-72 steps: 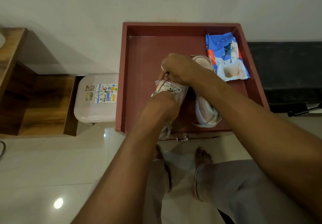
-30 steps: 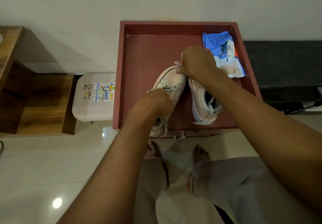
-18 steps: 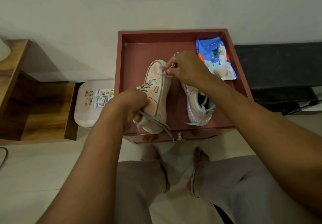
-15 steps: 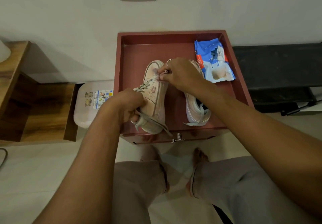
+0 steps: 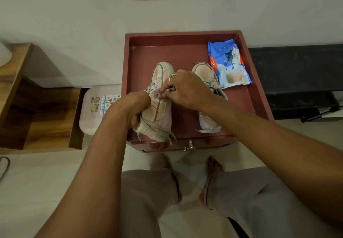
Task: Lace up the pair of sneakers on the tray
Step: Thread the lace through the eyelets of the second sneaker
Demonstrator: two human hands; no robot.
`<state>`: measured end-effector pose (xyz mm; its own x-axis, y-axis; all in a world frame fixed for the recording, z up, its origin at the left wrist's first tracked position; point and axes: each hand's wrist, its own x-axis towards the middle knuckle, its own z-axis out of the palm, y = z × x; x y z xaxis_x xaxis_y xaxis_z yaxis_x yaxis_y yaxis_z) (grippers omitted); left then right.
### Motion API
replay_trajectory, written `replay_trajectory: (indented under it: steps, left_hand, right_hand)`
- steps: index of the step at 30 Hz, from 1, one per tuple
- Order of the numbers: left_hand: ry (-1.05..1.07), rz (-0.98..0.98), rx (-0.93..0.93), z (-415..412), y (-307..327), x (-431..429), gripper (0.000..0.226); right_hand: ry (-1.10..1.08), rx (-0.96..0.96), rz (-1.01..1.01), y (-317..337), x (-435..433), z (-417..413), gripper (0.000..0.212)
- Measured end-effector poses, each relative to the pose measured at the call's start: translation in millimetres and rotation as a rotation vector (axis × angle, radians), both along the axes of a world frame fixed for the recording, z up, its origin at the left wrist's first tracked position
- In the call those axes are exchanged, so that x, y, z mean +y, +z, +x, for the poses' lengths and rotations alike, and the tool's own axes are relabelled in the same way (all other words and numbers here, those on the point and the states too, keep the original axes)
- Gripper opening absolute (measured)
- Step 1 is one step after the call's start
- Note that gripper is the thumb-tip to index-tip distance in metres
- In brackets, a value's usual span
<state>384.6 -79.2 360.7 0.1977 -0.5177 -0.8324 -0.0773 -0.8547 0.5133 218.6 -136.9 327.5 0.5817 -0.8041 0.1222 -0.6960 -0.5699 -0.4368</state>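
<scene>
Maroon tray (image 5: pixel 185 56); pinkish, perhaps cream, sneakers (image 5: pixel 161 71); blue packet (image 5: pixel 227 61)

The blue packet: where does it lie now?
In the head view the blue packet lies in the far right corner of the red tray, beside the toe of the right-hand sneaker.

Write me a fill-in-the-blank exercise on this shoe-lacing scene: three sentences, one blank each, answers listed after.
1. The left hand and the right hand both grip the sneaker on the ____ side of the tray.
2. The packet in the tray's far right corner is mostly ____.
3. Counting the other sneaker, the tray holds ____ sneakers.

Missing words: left; blue; two.
</scene>
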Motion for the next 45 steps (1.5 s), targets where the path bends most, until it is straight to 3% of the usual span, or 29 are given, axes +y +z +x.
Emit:
replay_trajectory:
  steps: [4,10,15,18,21,25,30,35,38,41,45]
  left_hand:
    - [-0.061,0.0,0.084,-0.3,6.6,2.6,0.025]
    - [-0.138,0.005,-0.08,7.0,-1.3,0.6,0.051]
    - [-0.149,-0.04,-0.194,9.8,-7.5,-0.8,0.018]
    - [-0.108,-0.029,-0.157,12.4,-6.2,0.8,0.002]
    - [-0.097,-0.023,-0.116,13.1,-6.0,1.1,0.014]
    - [-0.063,-0.028,-0.093,16.4,-8.8,-1.3,0.011]
    - [-0.013,-0.021,-0.045,15.5,-4.4,0.3,0.01]
    - [0.003,-0.023,0.0,12.3,-2.2,0.7,0.009]
    - [0.005,-0.032,-0.033,14.4,-1.7,1.4,0.009]
    - [-0.028,-0.056,-0.089,13.1,0.2,1.9,0.009]
    - [-0.058,-0.099,-0.068,12.5,-1.7,1.6,0.023]
  right_hand:
    - [-0.164,0.06,-0.249,-5.6,-7.2,3.6,0.02]
    - [-0.051,-0.082,-0.051,-5.7,-1.4,3.4,0.018]
    - [0.184,-0.192,-0.015,-22.3,23.9,5.3,0.018]
    - [0.258,-0.172,-0.07,-27.5,31.5,7.2,0.02]
    - [0.268,-0.069,-0.171,-22.0,29.4,6.1,0.021]
    - [0.118,0.016,-0.23,-6.7,19.4,9.3,0.032]
    - [0.363,0.088,-0.152,-10.6,32.4,18.2,0.024]
    - [0.191,0.103,-0.296,-2.0,18.1,12.4,0.022]
    - [0.291,0.068,-0.216,-4.6,23.3,15.4,0.016]
    - [0.391,0.067,-0.132,-5.1,28.1,15.1,0.03]
    - [0.123,0.054,-0.222,-0.9,3.6,6.1,0.016]
